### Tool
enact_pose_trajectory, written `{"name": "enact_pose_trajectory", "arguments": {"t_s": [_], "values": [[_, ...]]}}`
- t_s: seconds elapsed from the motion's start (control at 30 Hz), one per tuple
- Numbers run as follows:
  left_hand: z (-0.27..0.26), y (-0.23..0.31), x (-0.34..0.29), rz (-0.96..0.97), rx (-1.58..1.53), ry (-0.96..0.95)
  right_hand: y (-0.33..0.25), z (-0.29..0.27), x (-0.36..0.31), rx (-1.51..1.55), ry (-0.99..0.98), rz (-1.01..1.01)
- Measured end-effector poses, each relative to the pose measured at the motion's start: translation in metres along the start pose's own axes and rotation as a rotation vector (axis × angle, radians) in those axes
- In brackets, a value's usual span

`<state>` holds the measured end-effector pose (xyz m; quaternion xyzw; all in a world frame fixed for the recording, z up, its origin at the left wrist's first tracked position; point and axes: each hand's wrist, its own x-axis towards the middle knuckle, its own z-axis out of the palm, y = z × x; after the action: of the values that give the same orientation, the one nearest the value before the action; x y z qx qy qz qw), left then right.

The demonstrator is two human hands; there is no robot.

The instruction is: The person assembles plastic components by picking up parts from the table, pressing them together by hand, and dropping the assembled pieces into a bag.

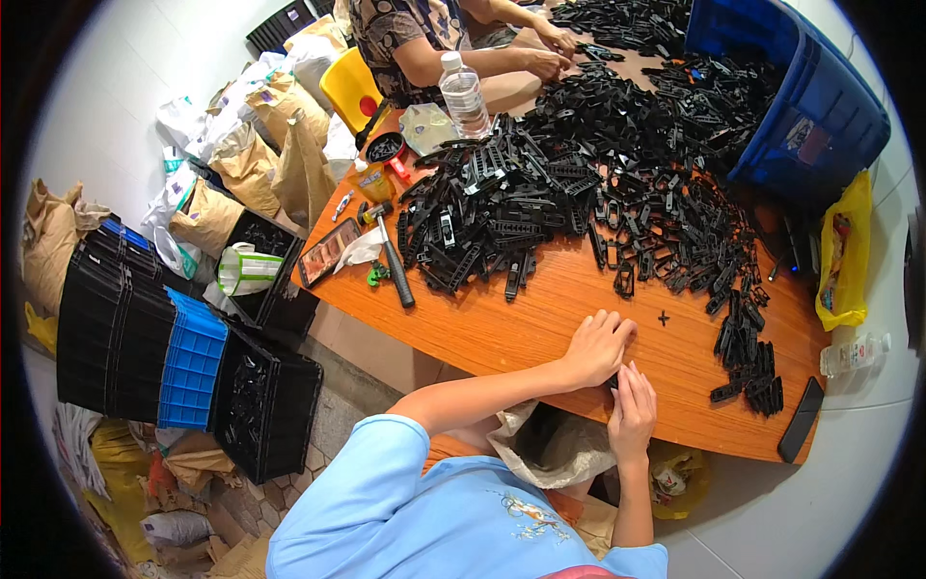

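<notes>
A pale-walled room with a tiled floor holds an orange wooden desk [540, 318] heaped with a wide pile of small black plastic moulded parts [579, 193] that spreads from its middle toward the far side, where a big blue plastic bin [820, 116] lies tipped against the heap. At the near edge, the person's left hand [598, 349] lies knuckles up on the desk, fingers curled together over a small black plastic piece [614, 382] that shows only as a dark sliver between the two hands; the right hand [632, 417] stands just beside it, fingers straight and together, touching the same piece, and whether either hand truly pinches it cannot be told. A tiny black cross-shaped part [664, 317] lies alone on the bare wood just beyond the hands, and a neat stack of black parts [748, 362] sits to the right of it, near a flat black bar [802, 433] at the desk's corner. A black-handled hammer [391, 256] lies at the left end of the desk, a clear plastic water bottle [464, 95] stands farther off, and another person's hands [555, 50] work at the far side. Black and blue plastic crates [145, 347] are stacked on the floor to the left, among brown paper sacks [260, 145]
</notes>
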<state>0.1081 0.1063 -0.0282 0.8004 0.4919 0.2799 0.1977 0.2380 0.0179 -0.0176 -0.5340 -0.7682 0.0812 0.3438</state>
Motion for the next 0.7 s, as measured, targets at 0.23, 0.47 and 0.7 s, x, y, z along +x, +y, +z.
{"name": "enact_pose_trajectory", "arguments": {"t_s": [0.23,0.47,0.7], "values": [[-0.008,0.005,0.0,-0.011,-0.001,-0.035,-0.005,-0.003,-0.001,0.001,-0.009,0.047],[-0.005,0.008,0.002,-0.002,0.033,-0.014,0.001,0.001,-0.004,0.069,-0.019,0.092],[-0.006,0.008,-0.002,-0.027,0.039,-0.001,-0.001,-0.004,0.0,0.04,-0.02,0.06]]}}
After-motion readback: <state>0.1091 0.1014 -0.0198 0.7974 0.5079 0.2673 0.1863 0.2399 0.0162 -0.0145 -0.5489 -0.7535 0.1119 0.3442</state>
